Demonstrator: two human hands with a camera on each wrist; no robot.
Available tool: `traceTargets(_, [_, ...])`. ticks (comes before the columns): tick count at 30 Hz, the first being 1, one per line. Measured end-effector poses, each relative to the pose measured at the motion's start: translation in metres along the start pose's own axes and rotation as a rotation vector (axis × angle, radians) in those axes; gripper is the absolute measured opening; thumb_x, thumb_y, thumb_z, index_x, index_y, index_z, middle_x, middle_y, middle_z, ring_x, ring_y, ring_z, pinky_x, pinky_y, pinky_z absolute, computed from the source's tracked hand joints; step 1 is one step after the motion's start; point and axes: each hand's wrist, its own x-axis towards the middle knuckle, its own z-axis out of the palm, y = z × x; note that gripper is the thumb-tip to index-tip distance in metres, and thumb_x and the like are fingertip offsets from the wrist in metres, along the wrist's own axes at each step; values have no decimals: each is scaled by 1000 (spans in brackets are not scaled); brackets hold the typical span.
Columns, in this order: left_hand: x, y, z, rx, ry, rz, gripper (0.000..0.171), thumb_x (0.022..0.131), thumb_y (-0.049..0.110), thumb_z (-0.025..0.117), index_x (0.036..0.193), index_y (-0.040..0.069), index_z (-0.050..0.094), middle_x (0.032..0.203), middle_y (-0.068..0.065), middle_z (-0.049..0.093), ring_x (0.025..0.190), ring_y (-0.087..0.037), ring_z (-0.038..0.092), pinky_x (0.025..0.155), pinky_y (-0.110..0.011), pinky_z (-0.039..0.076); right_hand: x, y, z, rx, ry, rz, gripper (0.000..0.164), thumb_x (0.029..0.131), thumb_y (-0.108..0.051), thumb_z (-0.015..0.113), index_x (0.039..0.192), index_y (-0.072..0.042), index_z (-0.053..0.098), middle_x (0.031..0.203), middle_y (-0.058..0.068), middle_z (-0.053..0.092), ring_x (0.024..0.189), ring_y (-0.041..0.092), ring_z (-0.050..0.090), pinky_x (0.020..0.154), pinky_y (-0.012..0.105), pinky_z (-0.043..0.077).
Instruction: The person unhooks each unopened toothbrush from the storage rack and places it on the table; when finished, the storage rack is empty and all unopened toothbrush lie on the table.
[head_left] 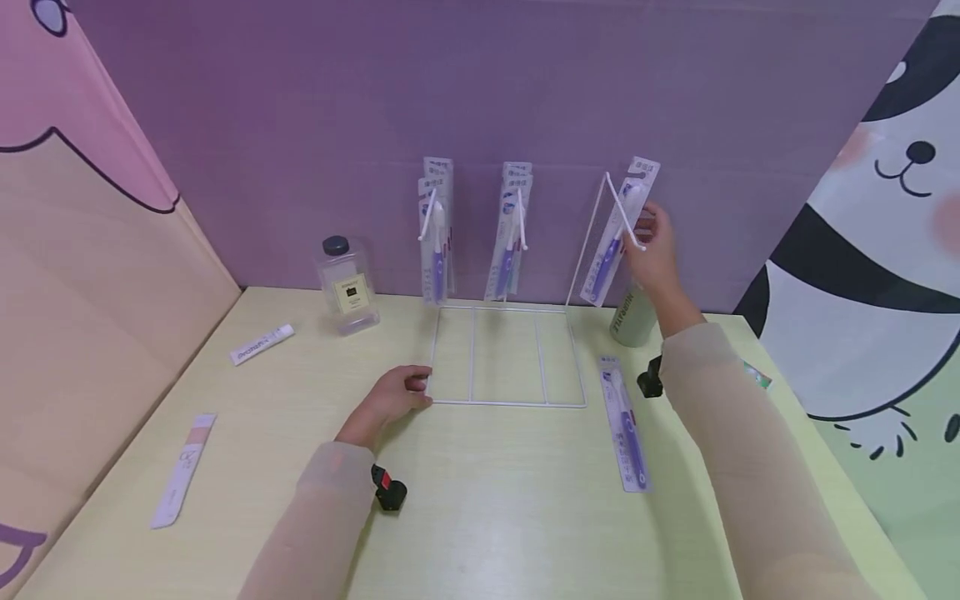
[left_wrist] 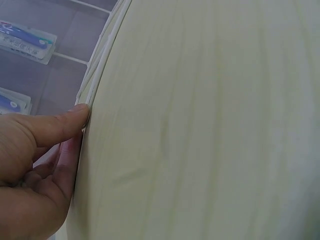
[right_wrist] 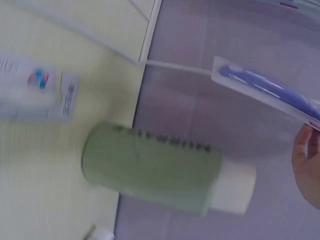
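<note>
My left hand pinches the front left corner of a white wire rack between thumb and fingers. In the left wrist view the thumb lies over the wire at the table edge. At the rack's right hook, my right hand holds a packaged purple toothbrush by its side, tilted, its upper part behind the hook's arm. More packaged toothbrushes hang on the left hook, others on the middle one. Another packaged toothbrush lies on the table right of the rack.
A green bottle with a pale cap stands behind my right forearm. Left of the rack are a clear bottle with a dark cap, a white tube and a long white packet. A purple backdrop rises behind the table.
</note>
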Motion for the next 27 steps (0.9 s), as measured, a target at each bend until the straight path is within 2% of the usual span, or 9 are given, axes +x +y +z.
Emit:
traceTargets(5, [0, -2, -2, -2, 8, 11, 52, 76, -2, 69, 124, 6, 53, 103, -10, 56, 96, -23, 50, 84, -35, 39, -18, -4, -34, 21, -98, 68, 59, 87, 7, 47, 139, -14, 31, 104, 11, 48, 79, 15, 53, 61, 24, 50])
traceTargets(9, [0, -5, -3, -1, 3, 11, 52, 76, -1, 69, 125, 6, 52, 104, -10, 55, 96, -24, 50, 85, -36, 38, -43, 1, -59, -63, -253, 160, 61, 88, 2, 49, 142, -12, 24, 113, 17, 47, 87, 18, 55, 65, 28, 51])
traceTargets(12, [0, -6, -4, -2, -4, 12, 52, 76, -1, 69, 125, 6, 52, 105, -11, 55, 97, -25, 50, 86, -37, 38, -64, 12, -75, -129, -397, 231, 63, 89, 1, 50, 143, -9, 21, 116, 22, 45, 89, 21, 54, 68, 33, 50])
traceTargets(16, [1, -5, -4, -2, -14, 24, 53, 77, -1, 68, 126, 5, 51, 106, -12, 55, 98, -25, 50, 87, -38, 38, -90, 36, -95, -151, -533, 347, 65, 88, 2, 51, 143, -6, 18, 112, 26, 44, 85, 20, 54, 69, 37, 50])
traceTargets(20, [2, -5, -2, -5, -12, 34, 52, 76, -2, 68, 125, 4, 51, 105, -12, 55, 97, -25, 50, 86, -38, 38, -111, 61, -108, -133, -588, 479, 67, 88, 0, 52, 143, -4, 15, 112, 25, 44, 85, 20, 54, 71, 38, 49])
traceTargets(24, [2, -3, 0, -6, -9, 40, 51, 76, -3, 68, 125, 4, 52, 104, -11, 56, 97, -25, 50, 86, -37, 38, -123, 85, -115, -77, -614, 605, 69, 88, 0, 52, 143, -3, 11, 109, 19, 46, 87, 19, 54, 74, 39, 48])
traceTargets(27, [1, -3, 1, -6, -10, 43, 51, 76, -3, 68, 124, 3, 52, 104, -12, 56, 97, -25, 50, 85, -37, 39, -129, 99, -117, -44, -631, 664, 69, 88, 1, 52, 142, -2, 10, 104, 15, 51, 85, 19, 55, 71, 38, 48])
